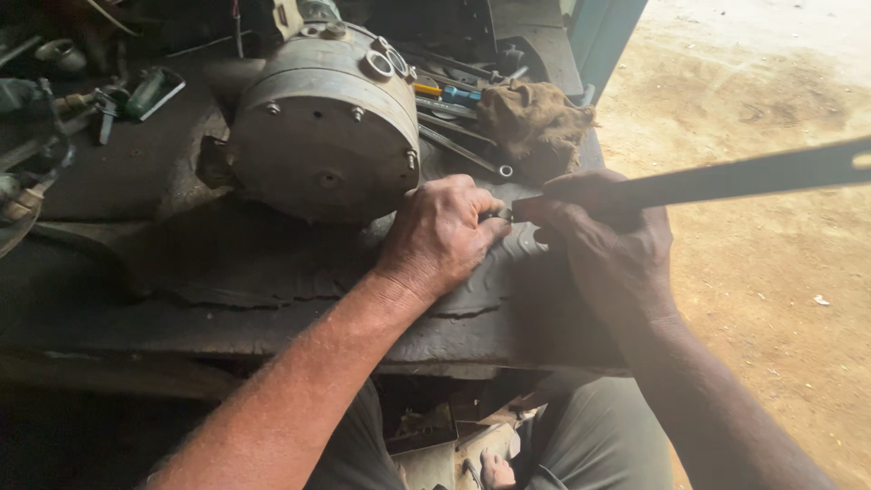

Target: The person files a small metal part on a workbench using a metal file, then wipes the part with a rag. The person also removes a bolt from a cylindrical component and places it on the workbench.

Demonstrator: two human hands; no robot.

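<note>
The left hand (pixel 445 234) is curled nearly closed, pinching a small metal part (pixel 497 215) at its fingertips. Just beside it, the right hand (pixel 606 240) is wrapped around a long flat metal bar (pixel 744 177) that runs away past its knuckles. A round metal housing (pixel 322 127) sits just behind the left hand.

A long flat dark metal bar (pixel 726 180) slants up rightward, its near end meeting a small dark metal piece (pixel 496 215) above the bench.
</note>
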